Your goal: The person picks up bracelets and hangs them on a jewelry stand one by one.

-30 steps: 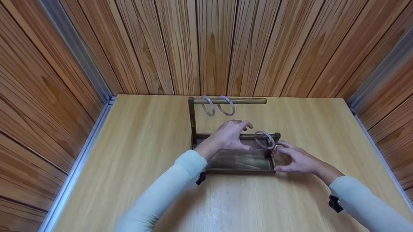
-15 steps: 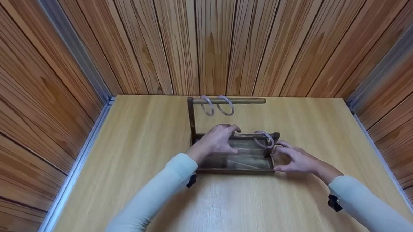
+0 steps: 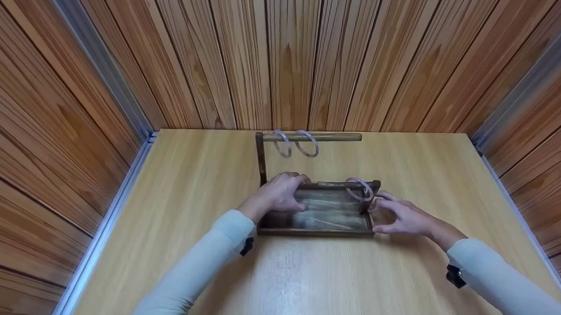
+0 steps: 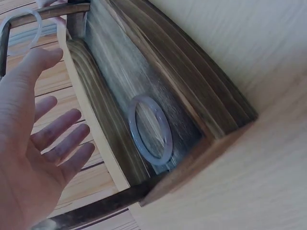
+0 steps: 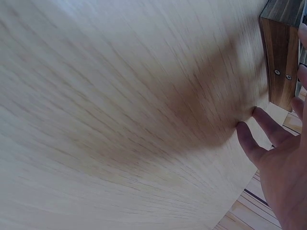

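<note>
A dark wooden bangle rack has a tray base (image 3: 315, 233), an upper bar (image 3: 340, 137) and a lower bar (image 3: 331, 184). Two pale purple bangles (image 3: 282, 144) (image 3: 308, 143) hang on the upper bar, and a third bangle (image 3: 370, 193) is on the lower one. In the left wrist view another bangle (image 4: 169, 136) lies inside the tray, near the left end; in the head view my left hand seems to hide it. My left hand (image 3: 279, 191) hovers there, fingers loose and holding nothing. My right hand (image 3: 403, 216) is at the tray's right end, fingers spread, two fingertips by the tabletop.
Underneath is a light wooden table (image 3: 322, 282). Wood-plank walls (image 3: 294, 58) enclose it at the back and both sides, with metal rails (image 3: 102, 225) along the side edges. The upper bar's right tip (image 3: 360, 138) is free, with no post under it.
My left hand has drawn back leftward along the tray, uncovering more of its floor. My right hand stays in place, and the hanging bangles have not moved.
</note>
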`<state>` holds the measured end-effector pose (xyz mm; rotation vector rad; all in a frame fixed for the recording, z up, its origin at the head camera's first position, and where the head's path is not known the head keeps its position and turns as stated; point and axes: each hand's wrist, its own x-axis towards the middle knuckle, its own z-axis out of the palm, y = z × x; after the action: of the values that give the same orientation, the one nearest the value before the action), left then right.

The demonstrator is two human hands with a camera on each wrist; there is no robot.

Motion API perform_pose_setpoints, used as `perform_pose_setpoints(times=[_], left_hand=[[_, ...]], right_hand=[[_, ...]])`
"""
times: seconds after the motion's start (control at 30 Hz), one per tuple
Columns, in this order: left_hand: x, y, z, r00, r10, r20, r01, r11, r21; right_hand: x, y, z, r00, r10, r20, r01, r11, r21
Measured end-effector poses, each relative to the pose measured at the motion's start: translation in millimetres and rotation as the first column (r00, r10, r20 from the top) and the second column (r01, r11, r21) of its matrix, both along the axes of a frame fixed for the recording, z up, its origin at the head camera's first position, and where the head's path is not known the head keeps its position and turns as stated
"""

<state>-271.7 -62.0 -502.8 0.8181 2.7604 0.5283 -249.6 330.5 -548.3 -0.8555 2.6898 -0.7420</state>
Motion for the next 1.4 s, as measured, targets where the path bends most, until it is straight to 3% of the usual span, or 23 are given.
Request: perform_pose_setpoints(times=[0.27,0.57,0.9,1.2,1.4], left_hand=[[0.6,-11.4,-4.3,0.991,-0.134,-0.006,0.134,0.991,-0.013],[-2.8,-21.7,-6.0,0.979,-0.201,-0.001,0.201,0.979,-0.043],[-5.1,-22.8,-11.8,0.981,-0.191,0.013,0.192,0.978,-0.078],[-7.8,-20.4,-20.9,0.975,-0.220,0.010,0.220,0.971,-0.096],[-11.1,-20.4,-23.1,0.969,-0.248,0.010,0.248,0.963,-0.107]], right_hand=[[0.6,0.3,-2.7,1.000,0.007,-0.011,-0.007,1.000,-0.002],[0.7,-0.2,1.5,1.000,-0.011,0.026,0.010,1.000,0.004],[-1.0,1.6,1.6,0.998,-0.033,0.059,0.032,0.999,0.020],[0.2,0.2,-0.6,1.000,0.008,-0.018,-0.008,1.000,0.010],[0.4,0.6,-0.5,1.000,-0.011,0.006,0.011,1.000,0.010]])
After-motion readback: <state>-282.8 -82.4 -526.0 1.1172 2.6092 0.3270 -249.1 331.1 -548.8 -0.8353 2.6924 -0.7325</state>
